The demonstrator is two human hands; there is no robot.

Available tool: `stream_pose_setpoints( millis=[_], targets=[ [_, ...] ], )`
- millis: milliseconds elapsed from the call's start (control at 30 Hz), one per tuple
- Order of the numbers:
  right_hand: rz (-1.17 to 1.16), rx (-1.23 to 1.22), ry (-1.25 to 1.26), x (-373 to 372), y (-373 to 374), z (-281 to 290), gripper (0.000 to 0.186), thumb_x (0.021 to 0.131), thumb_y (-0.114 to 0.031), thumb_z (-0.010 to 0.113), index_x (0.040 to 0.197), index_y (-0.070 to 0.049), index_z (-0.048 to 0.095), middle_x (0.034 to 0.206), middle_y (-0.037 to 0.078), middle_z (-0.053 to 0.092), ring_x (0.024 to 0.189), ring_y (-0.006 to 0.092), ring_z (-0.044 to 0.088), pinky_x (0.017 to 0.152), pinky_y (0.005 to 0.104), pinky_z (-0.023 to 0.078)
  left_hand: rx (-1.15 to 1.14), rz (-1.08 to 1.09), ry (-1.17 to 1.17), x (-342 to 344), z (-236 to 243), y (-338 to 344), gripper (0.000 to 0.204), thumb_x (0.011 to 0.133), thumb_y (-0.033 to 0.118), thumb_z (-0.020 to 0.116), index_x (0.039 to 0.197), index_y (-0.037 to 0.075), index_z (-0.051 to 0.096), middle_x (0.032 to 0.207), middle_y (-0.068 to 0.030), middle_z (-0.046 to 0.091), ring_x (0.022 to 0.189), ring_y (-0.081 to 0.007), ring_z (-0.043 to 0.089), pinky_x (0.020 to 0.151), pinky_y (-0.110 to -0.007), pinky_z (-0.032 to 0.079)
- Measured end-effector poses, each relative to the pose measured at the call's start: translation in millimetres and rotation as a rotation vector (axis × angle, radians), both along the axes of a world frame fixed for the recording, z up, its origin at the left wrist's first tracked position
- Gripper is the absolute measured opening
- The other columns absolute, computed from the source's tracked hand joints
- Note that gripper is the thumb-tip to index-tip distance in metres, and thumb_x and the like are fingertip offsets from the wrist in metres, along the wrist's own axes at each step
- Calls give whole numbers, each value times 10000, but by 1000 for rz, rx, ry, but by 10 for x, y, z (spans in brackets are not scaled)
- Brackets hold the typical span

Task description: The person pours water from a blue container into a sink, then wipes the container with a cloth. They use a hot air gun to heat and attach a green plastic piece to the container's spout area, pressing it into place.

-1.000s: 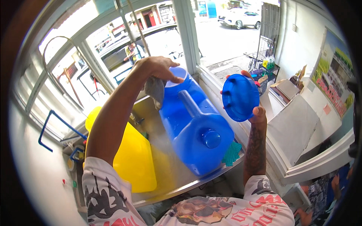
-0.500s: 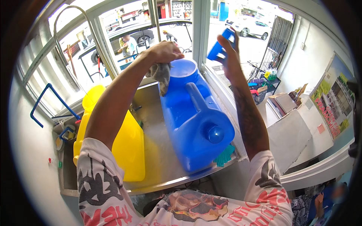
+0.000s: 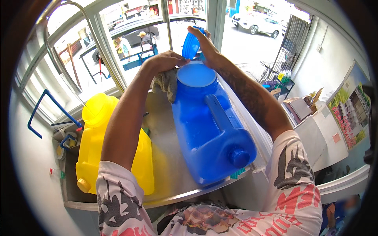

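On a metal table [image 3: 165, 157], a large blue jug [image 3: 204, 145] sits with its wide mouth [image 3: 197, 75] uncovered; lopsided pressure there could send it sliding across the smooth surface. A yellow jug [image 3: 92, 145] sits apart, to the blue jug's left. At the left of the blue jug's mouth, a person's left hand [image 3: 163, 61] is clamped on a grey rag [image 3: 167, 84], which hangs close enough to snag under a closing lid. Just above the mouth, the right hand [image 3: 206, 49] grips a tilted blue lid [image 3: 191, 44] at one side; a loose hold could drop it beyond the jug.
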State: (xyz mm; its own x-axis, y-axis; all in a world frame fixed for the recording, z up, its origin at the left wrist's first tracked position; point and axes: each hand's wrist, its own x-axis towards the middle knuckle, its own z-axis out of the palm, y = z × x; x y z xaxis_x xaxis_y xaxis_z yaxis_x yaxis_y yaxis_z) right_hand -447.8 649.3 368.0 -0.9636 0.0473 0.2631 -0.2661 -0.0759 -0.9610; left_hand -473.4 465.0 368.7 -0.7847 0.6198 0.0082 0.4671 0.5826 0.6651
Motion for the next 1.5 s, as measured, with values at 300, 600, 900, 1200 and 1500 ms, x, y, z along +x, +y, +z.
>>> stream_pose_setpoints(
  millis=[300,600,900,1200,1500],
  targets=[
    [-235,310,-195,-132,-55,-96,1327,733,-675,735,1576,-129,-132,1529,356,242,1409,499,318,1078,637,380,-81,44,89,-4,-82,109,441,909,424,680,1162,68,746,1112,-150,734,1031,-243,685,975,-382,505],
    [-175,328,79,-19,-143,34,1276,666,-652,799,1584,-101,106,1517,348,245,1392,475,358,1055,530,448,362,270,-73,288,-351,-159,530,865,497,758,1082,14,768,959,-116,753,874,-176,705,795,-321,573],
    [86,548,-36,-234,-782,30,1312,652,-713,772,1587,-165,31,1528,289,293,1381,467,390,1015,593,480,792,300,-278,804,-602,-201,410,947,324,688,1188,-8,705,1067,-103,725,886,-141,697,814,-280,578],
    [-26,859,23,-425,-803,-161,1237,657,-689,771,1575,-134,155,1493,316,350,1344,469,454,1060,483,480,909,394,-38,697,-877,18,356,916,293,711,1016,-45,754,926,-85,743,748,-142,675,710,-273,539],
    [252,894,183,216,-34,539,1143,651,-653,790,1570,-245,246,1480,272,409,1232,445,552,863,549,571,1125,671,277,1358,-1143,-513,348,952,315,664,999,-17,756,957,-134,730,836,-178,663,769,-297,503]
  ],
)
